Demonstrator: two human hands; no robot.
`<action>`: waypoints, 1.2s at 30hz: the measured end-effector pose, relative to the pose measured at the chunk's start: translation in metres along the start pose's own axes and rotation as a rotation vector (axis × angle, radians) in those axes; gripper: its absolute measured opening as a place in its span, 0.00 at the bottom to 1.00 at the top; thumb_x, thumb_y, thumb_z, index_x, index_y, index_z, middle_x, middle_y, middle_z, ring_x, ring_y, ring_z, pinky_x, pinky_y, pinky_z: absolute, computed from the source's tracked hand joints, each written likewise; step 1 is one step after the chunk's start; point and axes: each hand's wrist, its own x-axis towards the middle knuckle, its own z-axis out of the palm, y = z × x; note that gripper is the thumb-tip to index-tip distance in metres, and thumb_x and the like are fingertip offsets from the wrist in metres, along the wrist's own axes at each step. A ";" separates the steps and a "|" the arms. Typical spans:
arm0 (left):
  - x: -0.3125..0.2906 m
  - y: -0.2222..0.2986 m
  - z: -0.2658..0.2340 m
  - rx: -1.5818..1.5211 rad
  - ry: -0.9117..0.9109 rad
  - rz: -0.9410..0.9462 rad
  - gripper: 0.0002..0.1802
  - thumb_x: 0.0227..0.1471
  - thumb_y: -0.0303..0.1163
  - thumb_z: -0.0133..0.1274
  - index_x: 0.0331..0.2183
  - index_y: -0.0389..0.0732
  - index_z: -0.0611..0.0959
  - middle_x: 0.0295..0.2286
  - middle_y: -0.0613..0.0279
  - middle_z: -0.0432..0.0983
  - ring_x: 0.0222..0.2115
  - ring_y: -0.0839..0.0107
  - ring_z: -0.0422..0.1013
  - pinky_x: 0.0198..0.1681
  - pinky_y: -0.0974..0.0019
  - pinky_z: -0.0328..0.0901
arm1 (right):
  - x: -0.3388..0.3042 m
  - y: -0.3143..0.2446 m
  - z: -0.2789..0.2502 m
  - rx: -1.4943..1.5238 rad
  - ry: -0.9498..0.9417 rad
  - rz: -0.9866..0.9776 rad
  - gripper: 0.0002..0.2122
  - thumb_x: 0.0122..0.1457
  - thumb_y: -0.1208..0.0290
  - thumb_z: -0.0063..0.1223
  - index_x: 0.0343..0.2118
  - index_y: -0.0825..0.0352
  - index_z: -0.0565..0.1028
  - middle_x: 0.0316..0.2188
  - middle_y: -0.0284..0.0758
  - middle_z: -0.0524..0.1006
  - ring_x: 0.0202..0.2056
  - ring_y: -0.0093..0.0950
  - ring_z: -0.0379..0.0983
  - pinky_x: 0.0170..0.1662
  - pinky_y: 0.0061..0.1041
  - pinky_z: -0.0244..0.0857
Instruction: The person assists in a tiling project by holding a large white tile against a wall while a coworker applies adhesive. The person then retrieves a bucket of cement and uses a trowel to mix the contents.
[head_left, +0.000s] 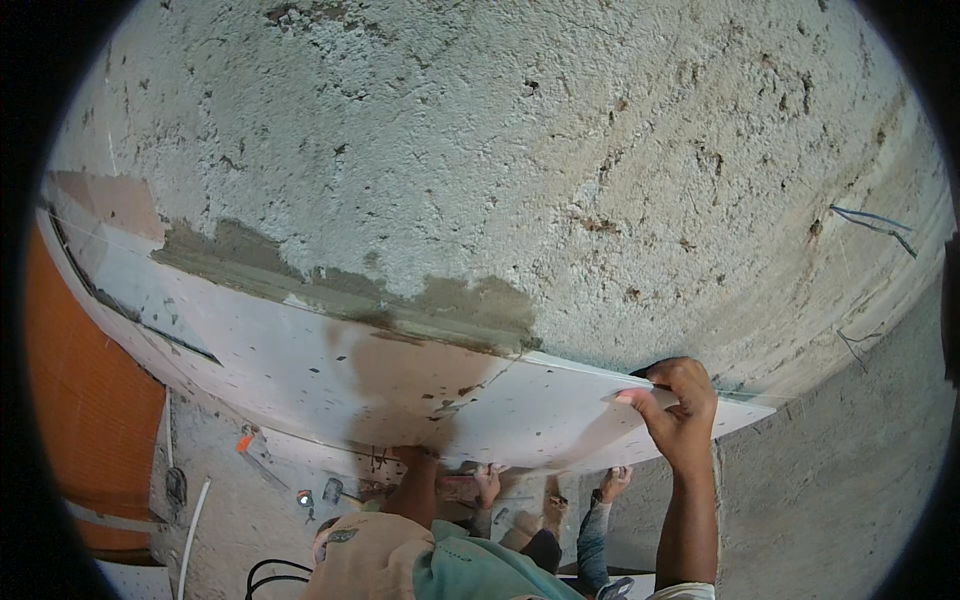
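Observation:
My right hand (682, 412) grips the top edge of a white, dark-speckled tile (570, 415) that stands against the rough wall. Its thumb lies on the tile's front face and its fingers curl over the edge towards the wall. My left hand (416, 456) is by the lower edge of the tiles, left of the middle; it is dark and its fingers cannot be made out. To the left, another speckled tile (270, 335) continues the row, with grey mortar (470, 305) along its top. Another person's two hands (487, 484) (614, 484) are at the lower edge of the right tile.
The rough wall (420, 140) rises above the tiles, with wires (875, 225) sticking out at right. An orange sheet (90, 390) stands at far left. On the floor lie an orange-handled tool (247, 440), a white pipe (193, 535) and a hammer (335, 490).

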 end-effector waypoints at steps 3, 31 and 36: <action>0.000 0.000 -0.001 0.001 0.000 -0.006 0.42 0.49 0.68 0.24 0.57 0.51 0.60 0.58 0.59 0.52 0.56 0.55 0.52 0.54 0.40 0.50 | -0.001 0.002 0.001 0.031 0.019 0.018 0.14 0.35 0.70 0.68 0.21 0.69 0.72 0.22 0.37 0.73 0.27 0.35 0.68 0.31 0.28 0.60; 0.003 0.000 0.003 0.025 -0.002 -0.038 0.41 0.49 0.68 0.25 0.56 0.52 0.61 0.58 0.60 0.52 0.56 0.55 0.52 0.54 0.40 0.50 | 0.006 -0.006 -0.005 -0.022 -0.068 0.025 0.12 0.36 0.71 0.67 0.20 0.69 0.72 0.20 0.37 0.71 0.26 0.36 0.67 0.29 0.30 0.60; 0.004 0.002 0.005 0.035 -0.006 -0.032 0.41 0.49 0.68 0.25 0.56 0.52 0.61 0.58 0.60 0.52 0.56 0.55 0.52 0.54 0.40 0.50 | 0.004 -0.008 -0.004 0.000 -0.057 0.052 0.12 0.37 0.72 0.66 0.22 0.70 0.73 0.21 0.37 0.72 0.26 0.36 0.69 0.29 0.30 0.61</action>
